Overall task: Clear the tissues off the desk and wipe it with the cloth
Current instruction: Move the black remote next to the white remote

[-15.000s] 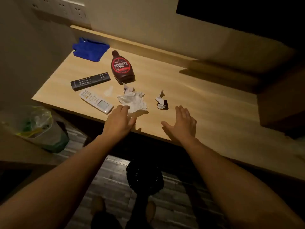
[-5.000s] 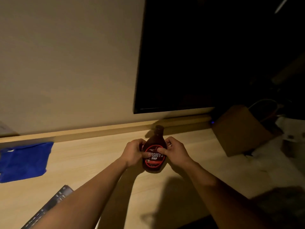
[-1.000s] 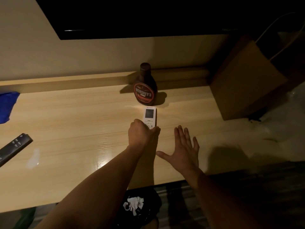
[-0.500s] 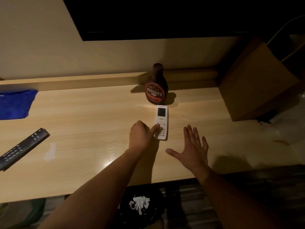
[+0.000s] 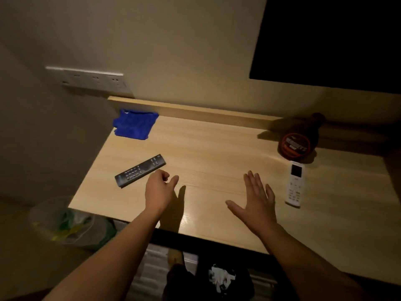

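The blue cloth (image 5: 134, 125) lies folded at the far left corner of the wooden desk (image 5: 217, 148). White crumpled tissues (image 5: 221, 277) sit in a black bin under the desk's front edge. My left hand (image 5: 159, 191) hovers over the desk just right of the black remote (image 5: 140, 170), fingers loosely curled and holding nothing. Held flat with fingers spread, my right hand (image 5: 255, 200) hovers left of the white remote (image 5: 294, 184).
A brown syrup bottle (image 5: 298, 140) stands at the back right near the wall ledge. A clear bin with a green liner (image 5: 69, 224) sits on the floor to the left. A dark screen (image 5: 329, 40) hangs on the wall above.
My left hand has let go of the white remote and moved left toward the black remote. The view has swung left, bringing the cloth and desk's left end into sight.
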Motion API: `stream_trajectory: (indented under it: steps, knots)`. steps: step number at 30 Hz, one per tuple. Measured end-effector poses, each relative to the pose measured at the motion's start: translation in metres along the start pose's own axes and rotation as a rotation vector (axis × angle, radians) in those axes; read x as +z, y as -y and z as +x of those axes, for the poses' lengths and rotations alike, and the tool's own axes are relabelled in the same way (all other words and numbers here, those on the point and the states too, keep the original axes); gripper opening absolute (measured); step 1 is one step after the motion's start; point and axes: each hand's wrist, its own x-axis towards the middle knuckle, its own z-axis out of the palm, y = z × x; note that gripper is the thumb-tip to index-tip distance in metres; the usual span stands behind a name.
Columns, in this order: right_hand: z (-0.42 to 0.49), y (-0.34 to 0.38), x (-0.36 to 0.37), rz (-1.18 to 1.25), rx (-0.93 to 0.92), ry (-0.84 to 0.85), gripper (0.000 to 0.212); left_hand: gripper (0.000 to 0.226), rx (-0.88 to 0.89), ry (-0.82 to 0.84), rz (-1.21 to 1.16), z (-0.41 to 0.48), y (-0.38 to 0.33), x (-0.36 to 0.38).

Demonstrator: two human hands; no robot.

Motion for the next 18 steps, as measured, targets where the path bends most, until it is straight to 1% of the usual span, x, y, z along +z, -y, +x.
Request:
stream_trajectory:
  steps: [3, 6, 10, 12, 14, 16, 18]
  knots:
    - [0.026, 0.048, 0.018, 0.015, -0.01, 0.046, 0.115, 0.03, -0.014, -0.084, 0.079, 0.031, 0.031, -0.04]
    - [0.042, 0.077, 0.037, -0.019, -0.01, 0.096, 0.12, 0.042, 0.004, -0.127, 0.24, 0.059, 0.06, -0.067]
    - [0.046, 0.086, 0.05, -0.149, 0.016, 0.054, 0.118, 0.071, 0.003, 0.025, 0.376, 0.087, 0.091, -0.088]
    - [0.046, 0.086, 0.051, -0.163, 0.019, 0.047, 0.117, 0.072, 0.032, 0.097, 0.409, 0.096, 0.103, -0.094]
    - [0.046, 0.087, 0.051, -0.178, 0.016, 0.041, 0.117, 0.067, 0.081, 0.138, 0.413, 0.1, 0.112, -0.098]
    - [0.047, 0.089, 0.049, -0.19, 0.02, 0.045, 0.116, 0.062, 0.118, 0.151, 0.412, 0.103, 0.118, -0.099]
    - [0.047, 0.089, 0.049, -0.189, 0.02, 0.044, 0.116, 0.06, 0.12, 0.146, 0.401, 0.104, 0.122, -0.099]
